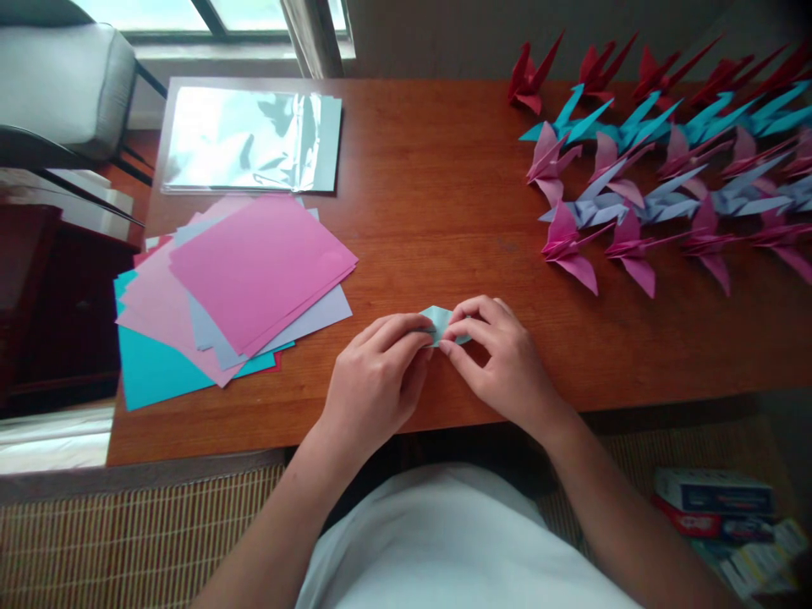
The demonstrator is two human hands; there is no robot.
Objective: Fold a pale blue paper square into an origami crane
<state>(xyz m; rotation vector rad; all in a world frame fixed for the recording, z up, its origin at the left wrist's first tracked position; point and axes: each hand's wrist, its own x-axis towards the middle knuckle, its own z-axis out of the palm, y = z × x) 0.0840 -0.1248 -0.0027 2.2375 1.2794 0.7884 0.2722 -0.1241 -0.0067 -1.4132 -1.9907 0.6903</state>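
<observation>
A small folded piece of light teal paper [440,321] lies on the wooden table [431,186] near its front edge. My left hand [377,381] pinches its left side with closed fingers. My right hand [501,355] pinches its right side, fingers pressed together over the fold. Most of the paper is hidden under my fingertips.
A loose stack of pink, lilac, teal and red paper sheets [234,288] lies at the left. Behind it is a shiny plastic sleeve [250,139]. Rows of finished paper cranes [660,169] in red, teal, pink and lilac fill the right back. Boxes [723,507] sit on the floor mat.
</observation>
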